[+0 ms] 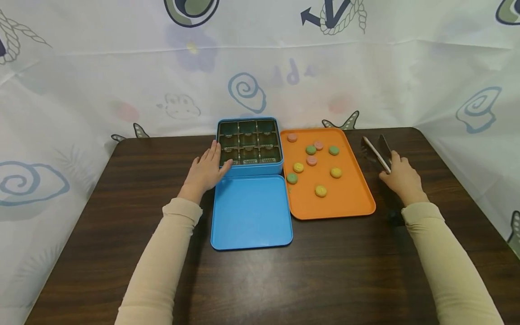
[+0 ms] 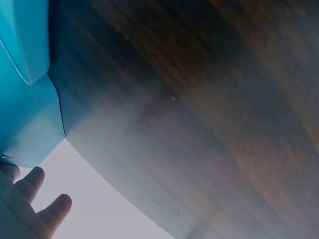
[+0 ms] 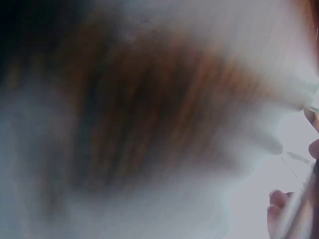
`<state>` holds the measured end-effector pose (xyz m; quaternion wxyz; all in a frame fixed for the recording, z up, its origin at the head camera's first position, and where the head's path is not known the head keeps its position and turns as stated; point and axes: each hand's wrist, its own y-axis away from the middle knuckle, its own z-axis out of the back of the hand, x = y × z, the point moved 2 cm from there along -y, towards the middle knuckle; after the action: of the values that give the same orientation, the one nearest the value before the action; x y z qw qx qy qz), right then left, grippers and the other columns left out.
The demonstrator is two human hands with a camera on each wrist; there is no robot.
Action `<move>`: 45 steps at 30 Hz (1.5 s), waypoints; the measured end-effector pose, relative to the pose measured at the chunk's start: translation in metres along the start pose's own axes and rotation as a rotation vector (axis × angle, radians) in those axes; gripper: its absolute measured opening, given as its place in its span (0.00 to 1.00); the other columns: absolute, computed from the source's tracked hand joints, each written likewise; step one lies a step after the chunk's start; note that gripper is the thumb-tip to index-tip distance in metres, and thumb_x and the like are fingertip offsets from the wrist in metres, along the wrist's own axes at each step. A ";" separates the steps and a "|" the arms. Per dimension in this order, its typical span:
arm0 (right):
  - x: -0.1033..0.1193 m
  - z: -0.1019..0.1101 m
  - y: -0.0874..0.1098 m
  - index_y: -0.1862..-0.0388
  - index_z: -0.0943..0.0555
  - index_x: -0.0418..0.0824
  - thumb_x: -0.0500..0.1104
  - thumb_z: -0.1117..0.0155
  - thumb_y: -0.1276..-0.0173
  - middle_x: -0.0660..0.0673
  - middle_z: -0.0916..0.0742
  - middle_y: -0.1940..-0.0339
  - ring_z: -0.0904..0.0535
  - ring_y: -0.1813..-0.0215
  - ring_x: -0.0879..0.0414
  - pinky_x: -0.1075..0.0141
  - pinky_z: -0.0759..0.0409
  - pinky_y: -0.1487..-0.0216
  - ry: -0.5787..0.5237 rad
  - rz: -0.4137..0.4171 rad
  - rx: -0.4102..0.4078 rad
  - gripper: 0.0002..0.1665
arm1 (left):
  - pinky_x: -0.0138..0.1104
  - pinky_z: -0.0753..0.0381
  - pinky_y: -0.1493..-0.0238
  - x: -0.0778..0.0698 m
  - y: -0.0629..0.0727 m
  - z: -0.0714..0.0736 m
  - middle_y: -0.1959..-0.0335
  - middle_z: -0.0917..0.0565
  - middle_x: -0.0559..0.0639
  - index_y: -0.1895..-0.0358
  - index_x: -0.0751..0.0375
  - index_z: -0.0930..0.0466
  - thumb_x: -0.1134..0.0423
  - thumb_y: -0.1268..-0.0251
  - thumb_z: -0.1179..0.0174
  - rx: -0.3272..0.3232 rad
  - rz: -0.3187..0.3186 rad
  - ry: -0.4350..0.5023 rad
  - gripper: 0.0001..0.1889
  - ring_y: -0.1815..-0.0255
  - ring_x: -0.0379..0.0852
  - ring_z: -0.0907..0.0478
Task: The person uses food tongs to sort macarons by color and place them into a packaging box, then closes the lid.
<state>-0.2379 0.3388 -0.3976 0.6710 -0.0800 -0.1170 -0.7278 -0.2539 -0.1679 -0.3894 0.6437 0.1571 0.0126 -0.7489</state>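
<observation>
My left hand (image 1: 206, 170) rests against the left side of a blue box (image 1: 256, 170), its fingers straight along the rim and the thumb over the front left corner. Inside the box sits a clear plastic insert (image 1: 248, 141) divided into several compartments. In the left wrist view, fingertips (image 2: 57, 211) show beside the blue wall. With my right hand (image 1: 401, 178) I hold metal tongs (image 1: 378, 155), their two arms spread apart and pointing away from me. Small pink discs (image 1: 312, 161), green discs (image 1: 334, 150) and yellow discs (image 1: 321, 191) lie scattered on an orange tray (image 1: 337, 205).
A flat blue lid (image 1: 252, 212) lies in front of the box, touching its front. The orange tray stands right beside the box and lid, on the dark wooden table (image 1: 333, 266). A patterned white cloth (image 1: 284, 90) hangs behind the table's far edge.
</observation>
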 end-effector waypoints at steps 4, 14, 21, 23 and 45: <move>0.000 0.001 0.000 0.29 0.50 0.22 0.44 0.48 0.32 0.16 0.35 0.43 0.30 0.53 0.21 0.34 0.28 0.57 -0.011 0.013 -0.074 0.41 | 0.60 0.58 0.24 0.000 0.000 0.000 0.21 0.68 0.55 0.23 0.61 0.71 0.37 0.25 0.70 -0.006 -0.007 0.002 0.41 0.20 0.59 0.60; 0.018 0.008 0.003 0.28 0.43 0.28 0.43 0.43 0.32 0.21 0.30 0.43 0.26 0.56 0.26 0.35 0.27 0.61 -0.026 0.072 -0.227 0.39 | 0.59 0.61 0.24 -0.001 -0.002 0.002 0.21 0.63 0.58 0.23 0.62 0.68 0.39 0.25 0.67 -0.041 -0.015 -0.007 0.41 0.21 0.60 0.59; 0.039 0.014 0.000 0.31 0.39 0.29 0.43 0.39 0.34 0.23 0.27 0.45 0.25 0.55 0.28 0.37 0.26 0.61 -0.039 0.121 -0.256 0.37 | 0.58 0.60 0.23 -0.004 -0.005 0.008 0.21 0.57 0.62 0.23 0.65 0.64 0.41 0.27 0.63 -0.055 0.002 -0.013 0.41 0.22 0.62 0.56; 0.047 0.016 -0.002 0.32 0.38 0.29 0.43 0.39 0.35 0.24 0.27 0.45 0.25 0.55 0.29 0.37 0.26 0.61 -0.045 0.128 -0.254 0.36 | 0.57 0.60 0.23 -0.005 -0.006 0.009 0.22 0.57 0.63 0.23 0.65 0.63 0.42 0.27 0.62 -0.055 0.005 0.001 0.41 0.22 0.63 0.57; 0.145 0.007 -0.023 0.33 0.35 0.29 0.45 0.40 0.31 0.27 0.27 0.40 0.25 0.46 0.32 0.42 0.23 0.49 -0.100 0.230 -0.096 0.33 | 0.59 0.61 0.24 -0.005 -0.010 0.003 0.22 0.75 0.57 0.25 0.64 0.77 0.23 0.40 0.61 0.032 0.024 0.072 0.59 0.20 0.58 0.67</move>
<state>-0.2733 0.2033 -0.3523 0.7387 -0.1612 -0.1055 -0.6459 -0.2636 -0.1620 -0.3868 0.6492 0.1941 0.0218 -0.7351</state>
